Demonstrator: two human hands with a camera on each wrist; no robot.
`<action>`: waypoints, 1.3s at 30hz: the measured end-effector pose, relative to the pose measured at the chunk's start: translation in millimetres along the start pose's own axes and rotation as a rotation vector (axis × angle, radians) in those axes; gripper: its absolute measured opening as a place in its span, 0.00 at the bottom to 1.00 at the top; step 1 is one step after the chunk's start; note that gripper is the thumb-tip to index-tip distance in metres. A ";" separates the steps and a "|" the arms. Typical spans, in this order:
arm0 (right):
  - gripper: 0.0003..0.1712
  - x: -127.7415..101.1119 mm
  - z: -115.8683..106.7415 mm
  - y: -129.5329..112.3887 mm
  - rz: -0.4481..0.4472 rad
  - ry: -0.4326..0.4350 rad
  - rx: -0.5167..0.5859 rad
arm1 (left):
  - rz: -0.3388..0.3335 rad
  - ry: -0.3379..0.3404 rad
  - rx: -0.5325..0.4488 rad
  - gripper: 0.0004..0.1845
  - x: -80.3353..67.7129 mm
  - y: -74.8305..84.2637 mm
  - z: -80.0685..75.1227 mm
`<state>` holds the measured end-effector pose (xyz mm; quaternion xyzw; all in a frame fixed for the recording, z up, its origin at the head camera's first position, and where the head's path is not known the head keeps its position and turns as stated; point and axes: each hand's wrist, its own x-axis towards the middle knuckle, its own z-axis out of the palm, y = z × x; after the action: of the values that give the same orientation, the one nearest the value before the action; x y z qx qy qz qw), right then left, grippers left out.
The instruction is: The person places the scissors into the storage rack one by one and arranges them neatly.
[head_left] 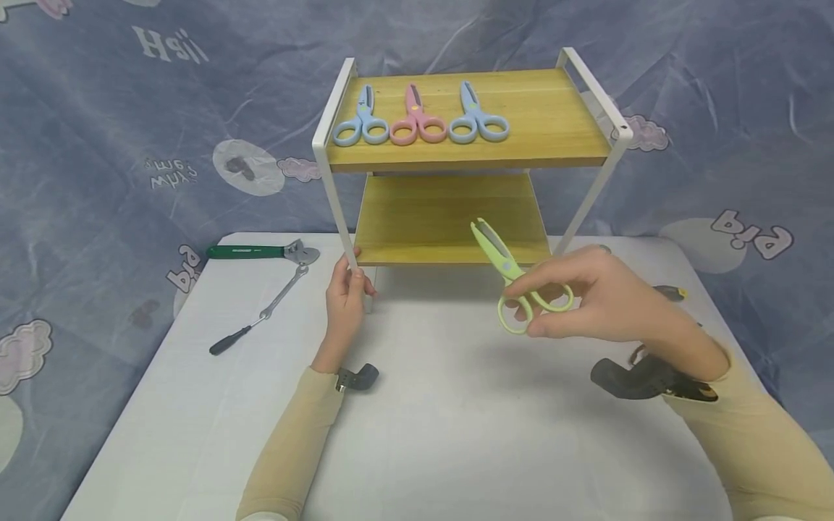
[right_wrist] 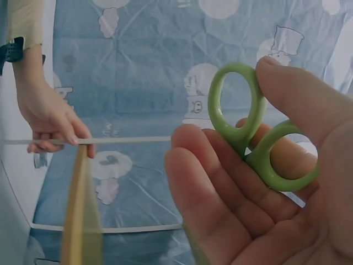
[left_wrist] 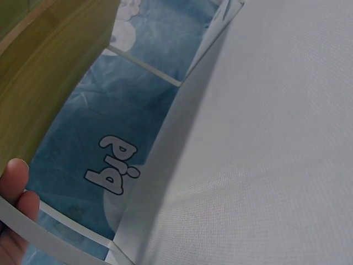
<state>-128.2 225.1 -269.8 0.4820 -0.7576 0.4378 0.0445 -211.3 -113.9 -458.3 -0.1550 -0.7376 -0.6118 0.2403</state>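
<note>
My right hand (head_left: 602, 297) pinches light green scissors (head_left: 503, 265) by the handle loops, in the air before the lower board of a two-tier shelf (head_left: 547, 108). Their blades point up and to the left in the head view; the right wrist view shows the green loops (right_wrist: 216, 105) between thumb and fingers. The fingers of my left hand (head_left: 344, 307) hold the shelf's white front left leg (head_left: 337, 210) near its lower board. On the top board lie blue scissors (head_left: 365, 116), pink scissors (head_left: 415, 112) and more blue scissors (head_left: 473, 108) in a row, blades pointing back.
On the white table's left lie a green-handled adjustable wrench (head_left: 246, 252), a slim metal wrench (head_left: 284, 291) and a screwdriver with a black handle (head_left: 229, 340). Black-and-yellow tools (head_left: 670, 292) lie at the right, partly hidden by my right arm. A printed blue-grey cloth hangs behind.
</note>
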 end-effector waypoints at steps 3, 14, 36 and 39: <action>0.22 2.9 -8.4 -4.6 -0.012 0.027 -0.022 | -0.016 0.002 -0.008 0.20 0.1 1.0 0.4; 0.20 14.2 -28.7 -13.6 -0.019 0.211 -0.078 | -0.062 -0.003 -0.017 0.21 -0.1 21.4 -0.3; 0.27 20.5 -39.3 -34.9 0.214 0.571 0.411 | -0.041 0.001 -0.028 0.20 -0.9 39.0 -0.7; 0.24 31.5 -41.3 -39.6 0.290 0.620 0.400 | -0.044 0.002 -0.031 0.20 -1.1 38.0 -0.2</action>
<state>-129.1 226.4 -204.5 0.2142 -0.6682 0.7032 0.1144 -190.5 -106.4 -427.5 -0.1416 -0.7310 -0.6284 0.2251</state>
